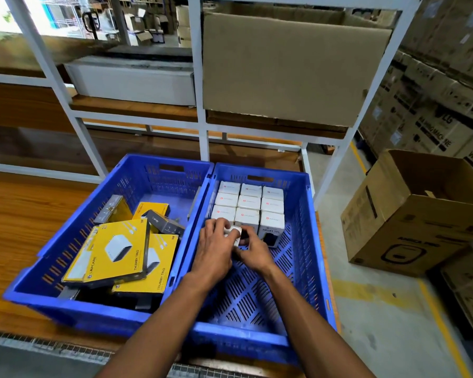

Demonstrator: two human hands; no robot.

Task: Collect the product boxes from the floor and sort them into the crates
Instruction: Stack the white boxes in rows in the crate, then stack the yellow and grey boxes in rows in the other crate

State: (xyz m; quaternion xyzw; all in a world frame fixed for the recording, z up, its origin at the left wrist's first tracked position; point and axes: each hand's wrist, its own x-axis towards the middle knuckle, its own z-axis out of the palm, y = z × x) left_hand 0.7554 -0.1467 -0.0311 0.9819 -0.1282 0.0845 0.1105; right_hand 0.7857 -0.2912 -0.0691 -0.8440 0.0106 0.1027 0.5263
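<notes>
Left hand [215, 241]: fingers curled over the top of a small white product box [236, 232].
Right hand [253, 252]: grips the same box from the right side.
Box location: inside the right blue crate [302, 241], just in front of the white box rows [250, 204].
Left blue crate [74, 222]: yellow Thumby Trio boxes [112, 252], loosely piled.

A wooden table [17, 214] carries two blue crates side by side, their long walls touching. The left crate [74, 236] rests tilted toward the near edge of the table; the right crate [309, 241] reaches the table's right edge. Beside the table, on the grey concrete floor [372, 309] with yellow lines, stands an open cardboard box [410, 230]
</notes>
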